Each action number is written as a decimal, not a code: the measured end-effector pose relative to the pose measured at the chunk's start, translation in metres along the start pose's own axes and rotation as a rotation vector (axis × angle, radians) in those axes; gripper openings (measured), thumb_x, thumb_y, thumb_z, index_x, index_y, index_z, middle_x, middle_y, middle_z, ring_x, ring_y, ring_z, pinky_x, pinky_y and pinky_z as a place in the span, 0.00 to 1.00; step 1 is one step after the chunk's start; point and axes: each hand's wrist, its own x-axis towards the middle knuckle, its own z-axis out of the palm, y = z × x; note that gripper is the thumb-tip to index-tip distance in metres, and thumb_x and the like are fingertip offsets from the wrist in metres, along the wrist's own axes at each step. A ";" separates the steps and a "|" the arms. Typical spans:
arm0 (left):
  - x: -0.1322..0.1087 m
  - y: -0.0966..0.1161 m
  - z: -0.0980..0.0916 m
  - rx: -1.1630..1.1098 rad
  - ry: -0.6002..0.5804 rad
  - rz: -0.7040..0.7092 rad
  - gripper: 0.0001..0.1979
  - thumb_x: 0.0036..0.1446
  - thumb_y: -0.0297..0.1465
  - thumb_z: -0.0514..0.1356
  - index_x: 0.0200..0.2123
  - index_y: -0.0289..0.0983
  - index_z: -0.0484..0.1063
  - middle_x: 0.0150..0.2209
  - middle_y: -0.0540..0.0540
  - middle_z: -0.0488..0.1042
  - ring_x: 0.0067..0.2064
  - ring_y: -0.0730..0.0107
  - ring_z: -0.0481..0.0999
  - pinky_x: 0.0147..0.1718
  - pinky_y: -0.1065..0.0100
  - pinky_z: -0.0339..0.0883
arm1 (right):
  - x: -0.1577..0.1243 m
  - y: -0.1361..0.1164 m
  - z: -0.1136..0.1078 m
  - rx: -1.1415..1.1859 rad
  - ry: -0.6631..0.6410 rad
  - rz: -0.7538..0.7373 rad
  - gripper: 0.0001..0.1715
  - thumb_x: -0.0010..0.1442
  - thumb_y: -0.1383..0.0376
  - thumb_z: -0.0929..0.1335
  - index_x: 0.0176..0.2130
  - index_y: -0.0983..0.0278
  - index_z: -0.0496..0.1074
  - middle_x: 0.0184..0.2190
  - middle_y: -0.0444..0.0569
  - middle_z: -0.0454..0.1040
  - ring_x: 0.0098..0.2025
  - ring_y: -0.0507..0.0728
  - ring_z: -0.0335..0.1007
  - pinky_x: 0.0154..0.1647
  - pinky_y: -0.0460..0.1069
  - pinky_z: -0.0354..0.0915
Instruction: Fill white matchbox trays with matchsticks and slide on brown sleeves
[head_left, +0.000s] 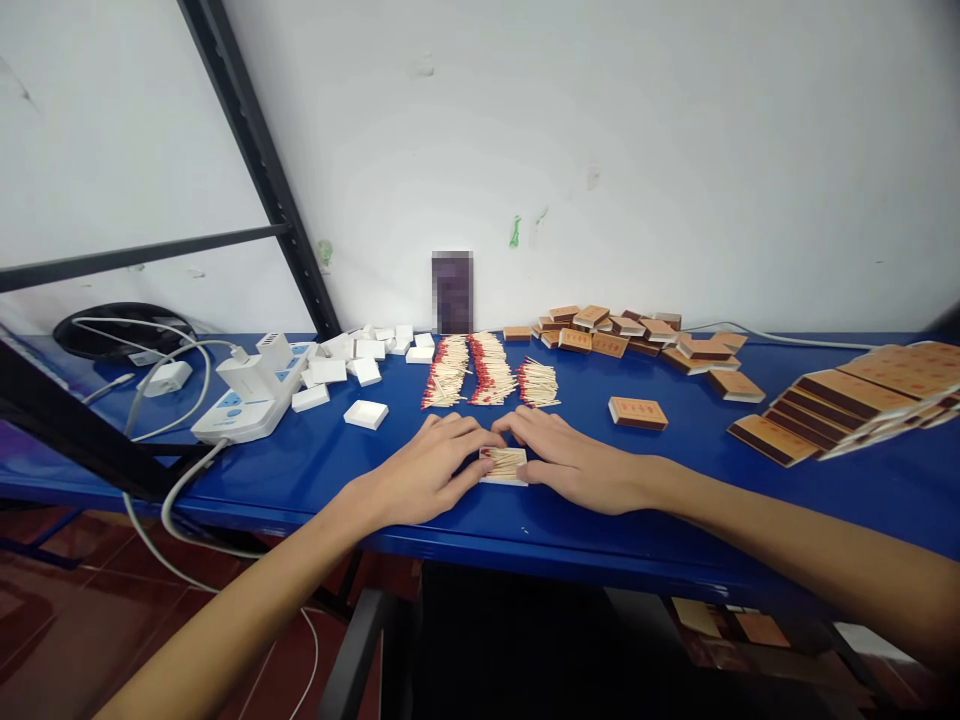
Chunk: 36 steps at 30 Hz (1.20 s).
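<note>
A white matchbox tray (504, 479) filled with red-headed matches (507, 462) lies near the table's front edge. My left hand (431, 462) grips its left end, thumb at the near corner and fingers curled over the far side. At the right end my right hand (574, 460) holds the same tray, thumb low and fingertips meeting the left ones behind it. Just beyond my hands lie loose matches in rows: a left row (448, 372), a middle row (491, 370) and a shorter right pile (538, 383).
Empty white trays (367, 414) are scattered at left, beside a power strip (247, 400) with cables. Matchbox sleeves (637, 412) lie at right, with a heap (592, 325) by the wall and stacks (847, 395) farther right. A blurred dark rectangle (452, 292) leans on the wall.
</note>
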 end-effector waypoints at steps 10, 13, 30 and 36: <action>-0.002 -0.022 -0.014 0.249 0.148 -0.146 0.14 0.70 0.34 0.47 0.51 0.39 0.69 0.47 0.44 0.72 0.49 0.60 0.69 0.48 0.58 0.59 | -0.002 0.035 -0.018 -0.351 0.288 0.195 0.12 0.65 0.64 0.59 0.47 0.62 0.63 0.37 0.51 0.72 0.37 0.60 0.67 0.35 0.51 0.58; -0.005 -0.042 -0.020 0.412 0.145 -0.255 0.13 0.68 0.33 0.50 0.47 0.38 0.72 0.44 0.43 0.72 0.46 0.59 0.69 0.46 0.57 0.60 | -0.002 0.050 -0.025 -0.462 0.244 0.269 0.10 0.66 0.63 0.58 0.41 0.61 0.66 0.36 0.51 0.73 0.35 0.59 0.68 0.31 0.50 0.55; -0.004 -0.063 -0.012 0.542 0.108 -0.306 0.13 0.68 0.33 0.50 0.45 0.37 0.73 0.43 0.41 0.70 0.44 0.56 0.68 0.44 0.56 0.58 | 0.005 0.058 -0.026 -0.383 0.189 0.233 0.11 0.67 0.64 0.58 0.34 0.61 0.65 0.33 0.50 0.74 0.33 0.57 0.68 0.30 0.49 0.55; -0.001 -0.059 -0.010 0.569 0.113 -0.282 0.18 0.70 0.36 0.44 0.43 0.37 0.73 0.41 0.42 0.71 0.42 0.58 0.67 0.42 0.57 0.58 | 0.002 0.027 -0.016 -0.310 0.217 0.115 0.11 0.67 0.62 0.58 0.33 0.61 0.63 0.30 0.47 0.71 0.29 0.54 0.63 0.30 0.48 0.53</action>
